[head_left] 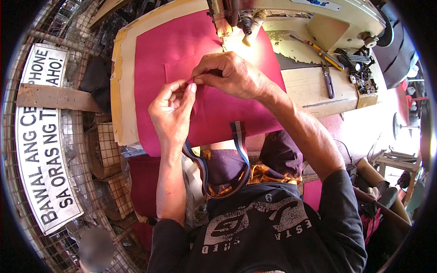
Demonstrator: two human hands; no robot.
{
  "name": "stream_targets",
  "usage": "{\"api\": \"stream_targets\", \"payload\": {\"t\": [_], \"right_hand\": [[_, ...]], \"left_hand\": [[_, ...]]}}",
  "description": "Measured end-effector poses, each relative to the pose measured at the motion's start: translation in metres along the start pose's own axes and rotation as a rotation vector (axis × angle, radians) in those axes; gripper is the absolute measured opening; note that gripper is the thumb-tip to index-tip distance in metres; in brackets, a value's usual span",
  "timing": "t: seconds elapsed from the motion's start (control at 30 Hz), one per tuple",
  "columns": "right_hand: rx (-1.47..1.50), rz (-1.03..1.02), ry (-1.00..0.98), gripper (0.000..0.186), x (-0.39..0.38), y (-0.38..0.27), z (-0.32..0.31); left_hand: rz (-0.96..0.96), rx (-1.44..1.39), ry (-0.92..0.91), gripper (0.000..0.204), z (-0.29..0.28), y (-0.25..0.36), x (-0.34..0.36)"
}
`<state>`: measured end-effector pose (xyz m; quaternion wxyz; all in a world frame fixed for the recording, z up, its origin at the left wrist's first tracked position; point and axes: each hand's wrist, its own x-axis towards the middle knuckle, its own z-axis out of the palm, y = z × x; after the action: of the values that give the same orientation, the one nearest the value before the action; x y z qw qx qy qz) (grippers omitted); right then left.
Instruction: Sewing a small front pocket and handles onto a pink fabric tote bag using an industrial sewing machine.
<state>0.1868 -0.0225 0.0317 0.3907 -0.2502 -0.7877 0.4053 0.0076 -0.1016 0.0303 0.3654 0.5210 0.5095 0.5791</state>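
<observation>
A large magenta piece of fabric (pixel 182 50) lies spread on the sewing table under the sewing machine (pixel 346 20). Over its middle, my left hand (pixel 172 109) and my right hand (pixel 232 75) meet at the fingertips. Both pinch at one point, thumb against finger; what lies between them is too small to make out. The machine's needle area (pixel 224 38) is just beyond my right hand, lit by a small lamp (pixel 247 40). A striped strap (pixel 242 154) hangs in a loop from the fabric's near edge over my lap.
Right of the fabric lie a yellow-handled tool (pixel 324 55), dark-handled thread snips (pixel 327 82) and metal machine parts (pixel 364 75). Wire mesh (pixel 91 159) with a white lettered sign (pixel 41 173) stands at left. People show partly at lower left and right.
</observation>
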Motion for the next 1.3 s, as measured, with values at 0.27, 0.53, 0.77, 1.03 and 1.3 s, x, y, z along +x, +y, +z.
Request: {"api": "stream_targets", "payload": {"t": [0.27,0.53,0.77,1.03,1.3], "right_hand": [[0.017,-0.04,0.013,0.016,0.0,0.008,0.002],[-0.784,-0.381,0.177,0.018,-0.005,0.059,-0.03],[-0.657,-0.14,0.202,0.024,-0.068,0.017,-0.02],[-0.618,0.042,0.341,0.022,-0.141,-0.021,0.009],[-0.659,-0.022,0.412,0.023,-0.147,-0.01,0.019]], "left_hand": [[0.229,0.201,0.028,0.013,-0.004,-0.005,0.0],[0.463,0.393,-0.036,0.018,0.0,-0.007,0.0],[0.856,0.669,-0.51,0.028,0.012,-0.004,-0.004],[0.927,0.79,-0.711,0.021,0.02,-0.006,0.001],[0.933,0.633,-0.607,0.022,0.02,-0.026,0.001]]}}
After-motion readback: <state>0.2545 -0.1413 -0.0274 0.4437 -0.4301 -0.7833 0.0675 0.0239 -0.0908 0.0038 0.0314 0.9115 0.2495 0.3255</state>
